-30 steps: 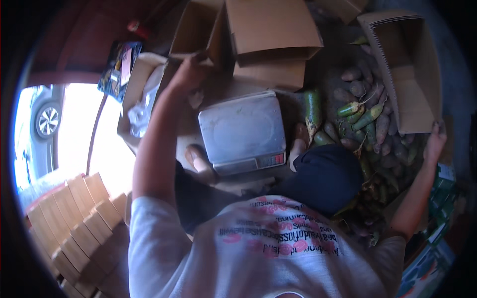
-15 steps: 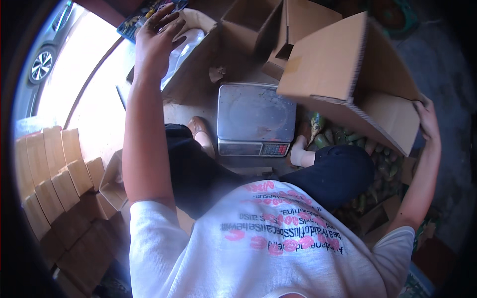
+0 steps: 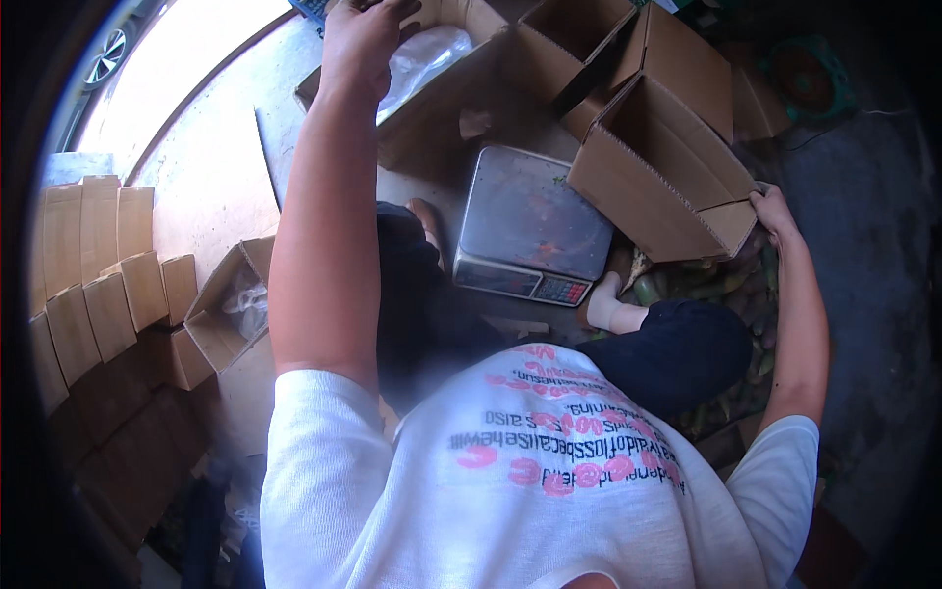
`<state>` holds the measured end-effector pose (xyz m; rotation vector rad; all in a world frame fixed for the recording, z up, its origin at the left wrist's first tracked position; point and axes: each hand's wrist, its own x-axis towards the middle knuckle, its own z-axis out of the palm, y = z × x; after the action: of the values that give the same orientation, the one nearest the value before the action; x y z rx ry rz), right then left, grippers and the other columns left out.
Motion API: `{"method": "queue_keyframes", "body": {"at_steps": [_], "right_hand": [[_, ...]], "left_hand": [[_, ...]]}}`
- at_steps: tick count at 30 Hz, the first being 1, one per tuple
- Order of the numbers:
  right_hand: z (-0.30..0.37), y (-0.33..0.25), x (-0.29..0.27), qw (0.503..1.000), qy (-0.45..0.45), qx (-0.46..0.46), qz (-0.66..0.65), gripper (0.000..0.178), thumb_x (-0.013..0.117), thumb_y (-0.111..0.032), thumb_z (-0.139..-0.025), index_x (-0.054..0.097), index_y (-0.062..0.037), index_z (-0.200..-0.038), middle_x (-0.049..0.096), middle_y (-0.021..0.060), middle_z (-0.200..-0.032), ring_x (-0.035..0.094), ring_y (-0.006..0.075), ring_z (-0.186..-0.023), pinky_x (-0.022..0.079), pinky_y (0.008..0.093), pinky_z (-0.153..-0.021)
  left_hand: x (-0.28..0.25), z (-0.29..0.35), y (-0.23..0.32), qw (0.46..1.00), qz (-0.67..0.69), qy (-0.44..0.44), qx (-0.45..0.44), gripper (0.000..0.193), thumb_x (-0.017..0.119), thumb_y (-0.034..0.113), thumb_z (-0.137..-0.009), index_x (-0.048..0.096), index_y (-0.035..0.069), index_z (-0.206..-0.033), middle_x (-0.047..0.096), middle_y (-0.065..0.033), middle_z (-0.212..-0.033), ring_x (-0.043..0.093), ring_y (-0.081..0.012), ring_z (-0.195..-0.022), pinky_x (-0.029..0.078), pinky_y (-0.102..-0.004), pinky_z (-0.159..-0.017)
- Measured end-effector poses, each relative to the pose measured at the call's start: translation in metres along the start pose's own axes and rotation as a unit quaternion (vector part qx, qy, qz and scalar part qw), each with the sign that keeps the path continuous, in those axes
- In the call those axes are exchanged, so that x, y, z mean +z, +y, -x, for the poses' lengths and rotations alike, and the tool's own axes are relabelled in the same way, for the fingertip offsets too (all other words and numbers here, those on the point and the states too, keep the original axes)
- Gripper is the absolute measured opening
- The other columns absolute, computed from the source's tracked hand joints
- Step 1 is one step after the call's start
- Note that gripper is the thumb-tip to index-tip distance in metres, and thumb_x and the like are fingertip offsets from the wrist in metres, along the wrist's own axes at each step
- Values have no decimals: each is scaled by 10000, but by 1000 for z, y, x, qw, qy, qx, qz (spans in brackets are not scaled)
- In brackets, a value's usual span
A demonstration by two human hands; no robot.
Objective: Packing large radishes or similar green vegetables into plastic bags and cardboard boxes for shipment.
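Note:
My right hand [image 3: 772, 212] grips the right edge of an open cardboard box [image 3: 628, 196], fingers and thumb closed on its wall. That box is tilted with its opening facing up and to the right, just beyond the scale's right side. My left hand [image 3: 365, 44] reaches far forward at the top edge, partly cut off, fingers apart and nothing seen in them. Under it is another cardboard box [image 3: 432, 106] with a clear plastic bag [image 3: 424, 61] inside. Between my feet sits a flat digital scale [image 3: 535, 221], its plate bare except for dirt and small scraps.
Green, elongated vegetables [image 3: 731, 294] lie heaped beside my right leg. More open cardboard boxes [image 3: 569, 39] stand ahead. Rows of folded cartons [image 3: 103, 294] and a box with plastic [image 3: 221, 314] are at left. A green round object [image 3: 805, 79] lies far right.
The box in my right hand has come down and turned, so its inside now shows from above. My left hand has moved farther forward. The whole view has shifted.

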<state>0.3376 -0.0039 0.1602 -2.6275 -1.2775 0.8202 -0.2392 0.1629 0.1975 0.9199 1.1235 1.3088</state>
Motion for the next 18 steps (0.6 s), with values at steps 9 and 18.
{"method": "queue_keyframes", "body": {"at_steps": [9,18], "right_hand": [[43,-18,21,971,-93,-219,-25,373,492,-44,-872,611,72,-1206,690,98,-1082,618,161,-1005,469,285,-916],[63,-48,130,946,-167,-270,-67,396,483,-21,-847,612,73,-1210,692,148,-1140,624,206,-1093,453,306,-987]], "left_hand": [[-21,-24,-13,998,-26,38,-39,398,537,55,-955,527,104,-1351,588,-109,-1241,605,-200,-1029,509,-358,-877],[-52,-31,-1,998,49,36,-31,394,544,83,-967,511,113,-1359,605,-100,-1211,608,-191,-1032,510,-357,-880]]}}
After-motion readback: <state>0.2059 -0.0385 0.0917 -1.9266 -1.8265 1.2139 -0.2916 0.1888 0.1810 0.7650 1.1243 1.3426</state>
